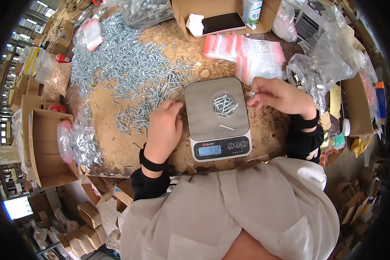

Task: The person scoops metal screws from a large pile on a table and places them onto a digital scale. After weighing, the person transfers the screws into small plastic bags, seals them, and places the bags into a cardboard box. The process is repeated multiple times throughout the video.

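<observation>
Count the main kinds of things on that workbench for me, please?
Scale: 1
Phone: 1
Carton: 1
Heap of loose screws: 1
Stack of red-topped zip bags: 1
Hands, left and right: 2
Total: 7

A worn brown worktable (112, 151) fills the frame's middle; cardboard boxes (47, 147) crowd the floor at left, ceiling strip lights (32, 21) glow upper left

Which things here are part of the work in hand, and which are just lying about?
In use: left hand at the loose screws; right hand; scale; small screw pile on it; zip bags.
Lying about: phone; carton; cardboard box.
</observation>
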A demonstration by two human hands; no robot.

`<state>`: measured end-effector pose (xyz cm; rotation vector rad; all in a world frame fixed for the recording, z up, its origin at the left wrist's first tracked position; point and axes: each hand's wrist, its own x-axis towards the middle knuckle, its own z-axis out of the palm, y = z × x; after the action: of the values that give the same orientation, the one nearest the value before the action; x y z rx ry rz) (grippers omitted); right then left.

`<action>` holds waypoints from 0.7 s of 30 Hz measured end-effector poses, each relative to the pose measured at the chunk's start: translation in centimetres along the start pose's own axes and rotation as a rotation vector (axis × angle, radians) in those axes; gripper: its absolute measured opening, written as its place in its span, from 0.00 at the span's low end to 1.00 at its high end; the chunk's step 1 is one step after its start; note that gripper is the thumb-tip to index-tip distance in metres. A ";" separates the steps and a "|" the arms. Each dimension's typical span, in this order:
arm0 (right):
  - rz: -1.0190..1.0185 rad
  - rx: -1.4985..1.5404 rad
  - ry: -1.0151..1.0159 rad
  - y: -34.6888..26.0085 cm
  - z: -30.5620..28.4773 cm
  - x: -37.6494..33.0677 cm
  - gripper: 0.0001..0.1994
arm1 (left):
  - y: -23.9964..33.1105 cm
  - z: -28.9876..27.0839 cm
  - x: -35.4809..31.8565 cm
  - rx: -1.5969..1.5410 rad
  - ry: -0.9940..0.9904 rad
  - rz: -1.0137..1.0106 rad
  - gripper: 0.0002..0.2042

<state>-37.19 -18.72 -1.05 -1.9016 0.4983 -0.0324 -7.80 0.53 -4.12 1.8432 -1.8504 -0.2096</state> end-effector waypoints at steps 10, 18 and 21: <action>-0.049 -0.085 0.201 0.1 0.1 0.5 0.05 | 6.9 -1.7 5.4 -0.030 -0.055 0.341 0.08; -0.193 -0.377 0.329 -0.4 0.4 0.5 0.09 | 7.4 0.1 8.1 0.009 -0.255 0.482 0.07; -0.212 -0.355 0.361 -0.1 0.5 0.6 0.10 | 7.5 0.7 8.4 -0.042 -0.286 0.449 0.07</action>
<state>-36.51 -18.39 -1.27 -2.3054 0.5685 -0.4598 -14.31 -7.27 0.82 1.3764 -2.3800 -0.3604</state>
